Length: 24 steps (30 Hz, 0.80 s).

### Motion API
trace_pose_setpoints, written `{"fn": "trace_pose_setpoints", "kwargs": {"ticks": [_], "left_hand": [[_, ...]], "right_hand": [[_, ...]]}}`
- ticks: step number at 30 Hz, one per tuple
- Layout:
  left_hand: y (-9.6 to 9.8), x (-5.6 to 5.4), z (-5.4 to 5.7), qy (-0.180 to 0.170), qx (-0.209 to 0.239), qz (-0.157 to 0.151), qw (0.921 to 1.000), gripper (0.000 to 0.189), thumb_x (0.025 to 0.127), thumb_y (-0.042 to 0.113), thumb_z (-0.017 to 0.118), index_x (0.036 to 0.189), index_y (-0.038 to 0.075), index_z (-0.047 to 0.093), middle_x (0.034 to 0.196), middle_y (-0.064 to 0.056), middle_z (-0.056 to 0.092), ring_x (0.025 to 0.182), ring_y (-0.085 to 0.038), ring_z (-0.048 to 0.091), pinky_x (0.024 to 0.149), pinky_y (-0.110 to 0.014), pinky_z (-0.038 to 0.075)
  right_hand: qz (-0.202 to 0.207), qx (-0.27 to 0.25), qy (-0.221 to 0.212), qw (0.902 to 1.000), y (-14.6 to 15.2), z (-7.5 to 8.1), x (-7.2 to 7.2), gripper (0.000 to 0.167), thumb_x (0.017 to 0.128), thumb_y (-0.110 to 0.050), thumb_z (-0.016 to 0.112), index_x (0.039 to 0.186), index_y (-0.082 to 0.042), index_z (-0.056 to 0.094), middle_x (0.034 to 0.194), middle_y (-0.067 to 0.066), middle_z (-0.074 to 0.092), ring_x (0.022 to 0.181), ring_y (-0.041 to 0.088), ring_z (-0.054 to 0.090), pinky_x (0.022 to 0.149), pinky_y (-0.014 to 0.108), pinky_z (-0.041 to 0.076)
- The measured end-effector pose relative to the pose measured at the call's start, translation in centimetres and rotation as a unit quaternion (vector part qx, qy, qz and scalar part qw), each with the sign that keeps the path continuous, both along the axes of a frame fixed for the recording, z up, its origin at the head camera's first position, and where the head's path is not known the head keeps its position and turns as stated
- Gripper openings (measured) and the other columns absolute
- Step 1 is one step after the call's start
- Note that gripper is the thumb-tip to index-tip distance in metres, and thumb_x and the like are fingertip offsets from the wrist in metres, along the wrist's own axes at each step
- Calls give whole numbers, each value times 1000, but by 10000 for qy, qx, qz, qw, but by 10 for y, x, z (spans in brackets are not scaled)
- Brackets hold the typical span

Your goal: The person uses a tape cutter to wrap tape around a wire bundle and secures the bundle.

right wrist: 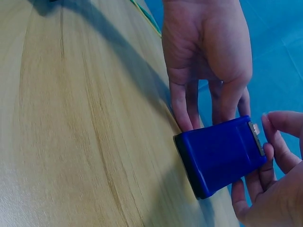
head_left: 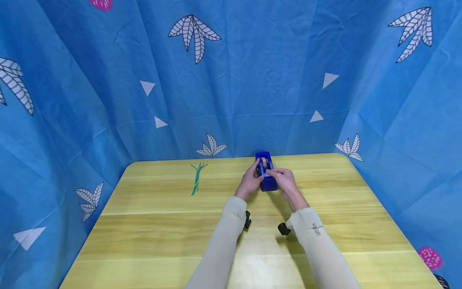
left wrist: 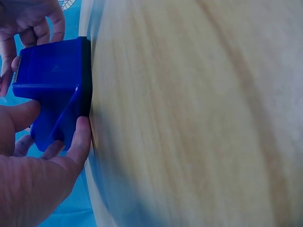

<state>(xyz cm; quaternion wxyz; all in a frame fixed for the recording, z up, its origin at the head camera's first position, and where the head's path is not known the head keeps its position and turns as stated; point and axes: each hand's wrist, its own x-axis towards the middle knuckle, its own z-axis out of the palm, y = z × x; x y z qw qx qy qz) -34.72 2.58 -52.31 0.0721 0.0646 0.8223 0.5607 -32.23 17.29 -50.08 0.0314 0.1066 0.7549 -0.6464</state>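
A blue tape dispenser (head_left: pixel 268 184) stands at the far side of the table, with a roll of tape (head_left: pixel 264 162) inside. My left hand (head_left: pixel 250 181) grips its left side; in the left wrist view the fingers and thumb (left wrist: pixel 21 116) hold the dispenser body (left wrist: pixel 52 68). My right hand (head_left: pixel 285 180) is at the near end, by the toothed cutter (right wrist: pixel 256 138). Its thumb and forefinger appear to pinch the end of the tape there, a small piece partly hidden by the fingers. In the right wrist view the right hand (right wrist: pixel 279 189) is beside the dispenser (right wrist: pixel 220 156).
To the left on the wooden table (head_left: pixel 144 224) lies a small bundle of green and yellow twist ties or strips (head_left: pixel 197 180). A blue patterned curtain (head_left: pixel 267 80) hangs behind the table and along both sides. Dark wrist devices (head_left: pixel 284 229) sit by the sleeves.
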Motion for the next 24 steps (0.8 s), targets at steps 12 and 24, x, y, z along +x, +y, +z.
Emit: {"fn": "trace_pose_setpoints", "kwargs": {"ticks": [12, 24], "left_hand": [[2, -2, -2, -47, 108, 55, 9999, 69, 106, 11, 57, 164, 34, 28, 166, -20, 33, 141, -36, 48, 115, -48, 45], [0, -1, -2, 85, -132, 23, 9999, 69, 106, 10, 59, 165, 30, 28, 163, -21, 37, 124, -31, 56, 106, -43, 51]], "right_hand": [[-126, 69, -5, 9999, 0, 1, 1, 37, 101, -27, 67, 120, 4, 70, 134, 21, 63, 118, 30, 58, 106, 46, 48], [-134, -55, -74, 9999, 1, -2, 9, 39, 102, -27, 66, 122, 6, 69, 138, 24, 61, 126, 34, 55, 111, 48, 43]]}}
